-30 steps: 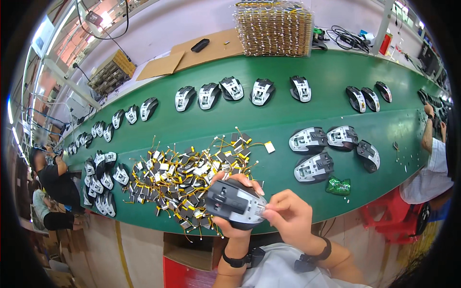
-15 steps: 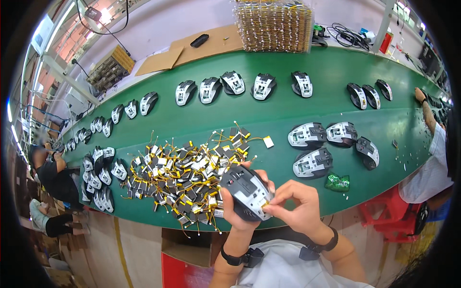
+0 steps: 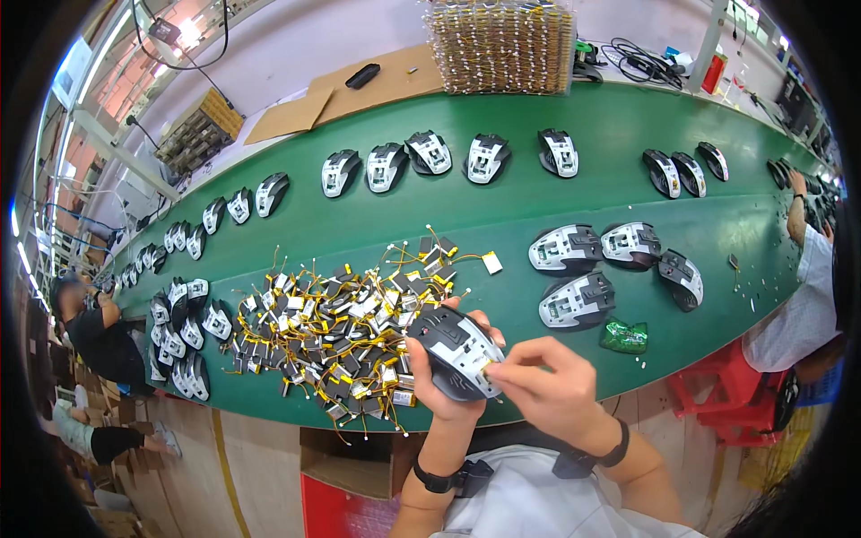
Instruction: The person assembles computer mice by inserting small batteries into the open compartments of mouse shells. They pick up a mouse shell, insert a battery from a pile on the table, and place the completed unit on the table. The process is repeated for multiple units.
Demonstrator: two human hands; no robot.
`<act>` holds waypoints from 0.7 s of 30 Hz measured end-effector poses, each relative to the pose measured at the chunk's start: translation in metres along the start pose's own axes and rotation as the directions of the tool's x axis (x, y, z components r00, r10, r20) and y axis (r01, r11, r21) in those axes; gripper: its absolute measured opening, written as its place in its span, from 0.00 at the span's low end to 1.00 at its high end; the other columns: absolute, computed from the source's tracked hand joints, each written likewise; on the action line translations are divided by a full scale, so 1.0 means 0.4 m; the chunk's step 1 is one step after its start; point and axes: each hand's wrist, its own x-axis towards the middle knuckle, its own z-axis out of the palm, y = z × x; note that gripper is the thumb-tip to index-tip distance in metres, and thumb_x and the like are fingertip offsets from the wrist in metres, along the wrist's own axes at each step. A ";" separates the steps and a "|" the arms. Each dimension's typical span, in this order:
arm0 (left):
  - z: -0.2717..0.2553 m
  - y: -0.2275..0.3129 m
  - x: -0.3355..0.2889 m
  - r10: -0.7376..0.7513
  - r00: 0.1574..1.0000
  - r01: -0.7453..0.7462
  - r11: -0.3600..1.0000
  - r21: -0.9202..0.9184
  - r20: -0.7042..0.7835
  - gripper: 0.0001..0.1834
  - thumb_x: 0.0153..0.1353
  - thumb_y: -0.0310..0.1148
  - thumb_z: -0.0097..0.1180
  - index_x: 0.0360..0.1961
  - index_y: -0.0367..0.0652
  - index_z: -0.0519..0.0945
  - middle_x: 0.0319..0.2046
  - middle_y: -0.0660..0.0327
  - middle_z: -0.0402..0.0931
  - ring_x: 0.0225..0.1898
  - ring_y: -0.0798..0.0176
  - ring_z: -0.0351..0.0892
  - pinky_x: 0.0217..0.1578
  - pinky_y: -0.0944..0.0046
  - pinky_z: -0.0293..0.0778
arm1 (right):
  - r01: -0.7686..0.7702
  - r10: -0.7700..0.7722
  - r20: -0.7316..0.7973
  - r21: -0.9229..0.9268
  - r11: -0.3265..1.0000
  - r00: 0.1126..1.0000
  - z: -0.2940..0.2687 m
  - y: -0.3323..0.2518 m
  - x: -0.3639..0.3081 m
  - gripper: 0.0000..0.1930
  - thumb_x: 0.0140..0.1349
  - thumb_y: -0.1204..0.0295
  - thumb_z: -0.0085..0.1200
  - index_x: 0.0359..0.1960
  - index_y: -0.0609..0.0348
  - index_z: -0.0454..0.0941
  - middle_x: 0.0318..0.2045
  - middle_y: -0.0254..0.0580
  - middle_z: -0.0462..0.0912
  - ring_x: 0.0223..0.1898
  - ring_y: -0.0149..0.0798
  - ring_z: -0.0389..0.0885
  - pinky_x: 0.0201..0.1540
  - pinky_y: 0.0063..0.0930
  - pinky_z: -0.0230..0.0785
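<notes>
A black and silver computer mouse (image 3: 459, 348) rests in my left hand (image 3: 432, 381), whose thumb and fingers wrap round its sides. Its underside faces up, with openings in the silver part. My right hand (image 3: 552, 386) pinches thumb and forefinger together at the mouse's near right end. A small yellow bit shows by those fingertips, but what they grip is hidden. Just left of the mouse spreads a large heap of small flat battery packs (image 3: 341, 332) with yellow ends and thin wires. One silver battery pack (image 3: 491, 263) lies apart, beyond the mouse.
More mice (image 3: 574, 300) sit right of my hands beside a green packet (image 3: 623, 336). Others form a row (image 3: 386, 168) along the far side of the green table (image 3: 395, 235) and a cluster (image 3: 184, 336) at left. A wire-filled clear box (image 3: 500, 49) stands behind. People work at both ends.
The view has shifted slightly. The mouse has turned a little in my left hand, and my right fingertips stay at its near right end.
</notes>
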 end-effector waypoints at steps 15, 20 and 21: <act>0.042 0.008 -0.022 -0.078 0.988 0.070 0.996 -0.063 -0.133 0.36 0.67 0.63 0.38 0.56 0.39 0.71 0.41 0.47 0.73 0.39 0.48 0.74 0.37 0.55 0.75 | 0.255 -0.257 0.033 -0.286 0.923 0.966 0.017 -0.007 -0.064 0.21 0.42 0.78 0.58 0.43 0.56 0.84 0.43 0.37 0.77 0.43 0.45 0.75 0.45 0.35 0.69; 0.045 0.002 -0.022 -0.096 0.995 0.093 0.992 -0.090 -0.026 0.38 0.67 0.63 0.39 0.60 0.38 0.66 0.42 0.45 0.71 0.38 0.46 0.75 0.33 0.55 0.77 | 0.142 -0.152 -0.065 -0.143 0.980 0.986 0.033 -0.014 -0.069 0.19 0.40 0.82 0.56 0.38 0.56 0.83 0.40 0.35 0.77 0.40 0.44 0.74 0.44 0.33 0.69; 0.046 0.005 -0.023 -0.116 0.993 0.117 0.988 -0.099 0.019 0.38 0.67 0.63 0.39 0.61 0.38 0.65 0.43 0.44 0.71 0.37 0.46 0.75 0.32 0.55 0.77 | 0.138 -0.143 -0.072 -0.069 0.988 0.987 0.040 -0.015 -0.073 0.18 0.39 0.82 0.56 0.37 0.56 0.83 0.40 0.35 0.77 0.40 0.44 0.74 0.44 0.33 0.69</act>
